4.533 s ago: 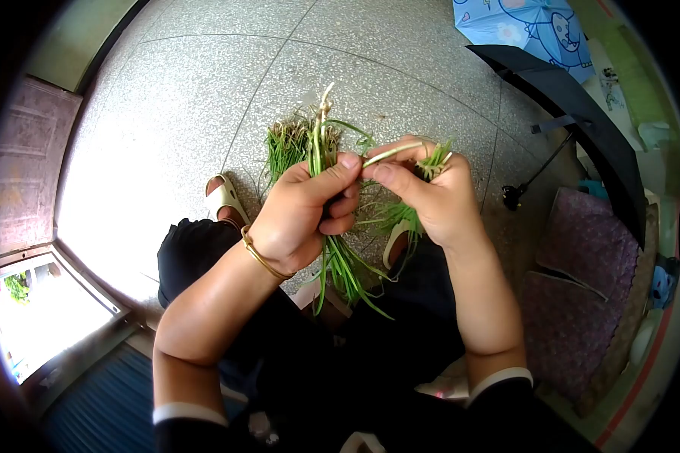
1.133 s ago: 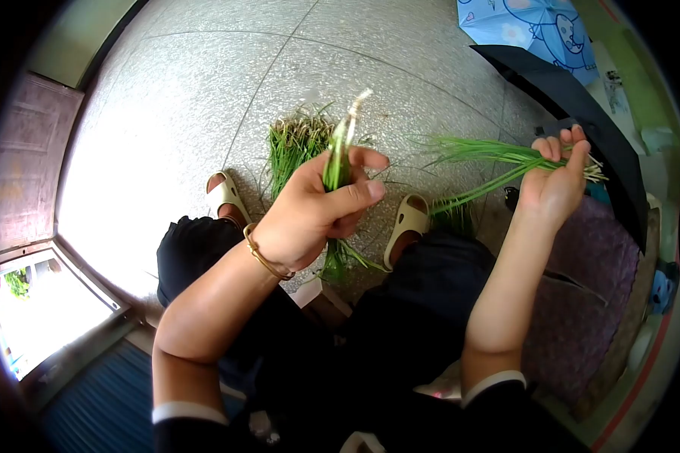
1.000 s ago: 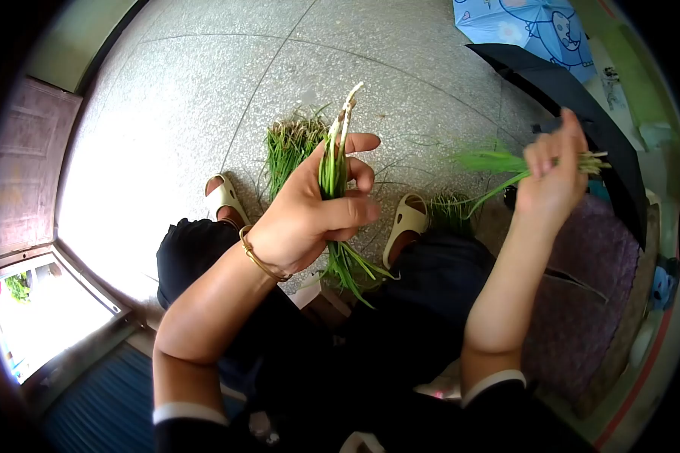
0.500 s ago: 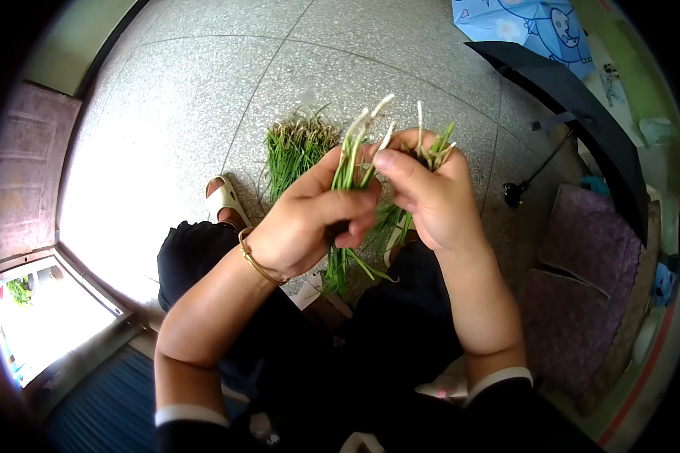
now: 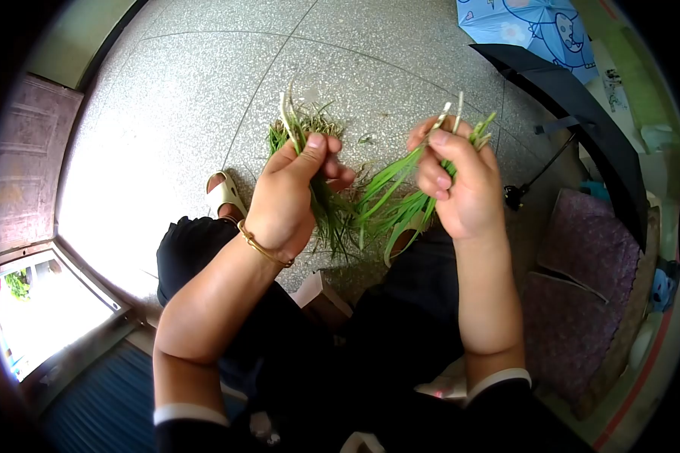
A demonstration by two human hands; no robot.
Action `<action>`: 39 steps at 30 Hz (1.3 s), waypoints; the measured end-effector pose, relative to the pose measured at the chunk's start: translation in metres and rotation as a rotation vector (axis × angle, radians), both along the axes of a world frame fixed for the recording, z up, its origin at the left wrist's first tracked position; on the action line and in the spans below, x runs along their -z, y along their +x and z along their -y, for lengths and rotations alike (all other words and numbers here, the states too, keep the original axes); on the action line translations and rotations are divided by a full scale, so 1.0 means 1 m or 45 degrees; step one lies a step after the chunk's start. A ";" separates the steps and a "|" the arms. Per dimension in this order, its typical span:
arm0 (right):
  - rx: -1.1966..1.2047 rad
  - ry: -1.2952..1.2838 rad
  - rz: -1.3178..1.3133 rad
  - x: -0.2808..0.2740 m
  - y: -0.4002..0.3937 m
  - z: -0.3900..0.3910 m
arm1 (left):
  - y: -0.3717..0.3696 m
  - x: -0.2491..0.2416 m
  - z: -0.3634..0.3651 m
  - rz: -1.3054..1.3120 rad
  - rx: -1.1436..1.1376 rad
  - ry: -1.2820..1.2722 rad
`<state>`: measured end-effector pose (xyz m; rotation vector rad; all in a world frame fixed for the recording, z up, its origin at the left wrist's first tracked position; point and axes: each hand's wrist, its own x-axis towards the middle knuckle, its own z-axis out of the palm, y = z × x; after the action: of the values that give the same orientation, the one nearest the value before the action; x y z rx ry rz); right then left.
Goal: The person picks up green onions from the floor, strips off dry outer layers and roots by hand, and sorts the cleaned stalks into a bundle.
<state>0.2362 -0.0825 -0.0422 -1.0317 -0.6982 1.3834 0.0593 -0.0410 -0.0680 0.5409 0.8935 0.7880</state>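
Several garlic chives (image 5: 293,124) with white stem ends pointing up are pinched between the thumb and fingers of my left hand (image 5: 291,189); their leaves hang below it. My right hand (image 5: 465,174) is closed around a second bunch of garlic chives (image 5: 393,200), white and cut-looking ends at the top, green leaves drooping to the left. The two hands are apart. Behind my left hand, a pile of garlic chives (image 5: 278,137) lies on the floor, partly hidden by it.
Speckled floor tiles (image 5: 196,83) spread ahead, with loose plant scraps between the hands. A black umbrella (image 5: 574,113) lies open at the right, in front of a blue patterned umbrella (image 5: 517,26). A purple mat (image 5: 582,257) is beside my right arm. My sandal (image 5: 225,195) is at left.
My hands have moved apart, the left one leftward and the right one rightward. The left hand now holds fewer chives, and more leaves hang from the right hand.
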 end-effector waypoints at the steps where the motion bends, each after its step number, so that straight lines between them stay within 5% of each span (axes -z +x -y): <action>1: 0.021 0.031 0.039 -0.001 0.003 0.000 | -0.003 0.000 -0.001 -0.001 -0.001 0.000; 7: 0.243 0.068 0.330 -0.004 0.020 0.001 | -0.009 -0.006 -0.006 -0.020 0.053 0.132; 18: 0.291 0.120 0.002 -0.003 0.043 0.003 | -0.008 0.000 -0.007 -0.060 0.017 0.138; 28: 0.043 0.107 -0.285 0.001 0.039 0.003 | 0.007 0.009 0.000 -0.208 0.729 0.480; 33: -0.019 0.119 -0.410 0.004 0.039 0.001 | 0.009 0.011 0.004 -0.026 0.825 0.499; 39: 0.005 0.112 -0.560 0.005 0.043 0.001 | 0.012 0.008 0.006 -0.202 0.903 0.467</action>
<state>0.2791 -0.0832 -0.0475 -0.6269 -0.4244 1.4968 0.0715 -0.0473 -0.0763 1.1764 0.6292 0.2543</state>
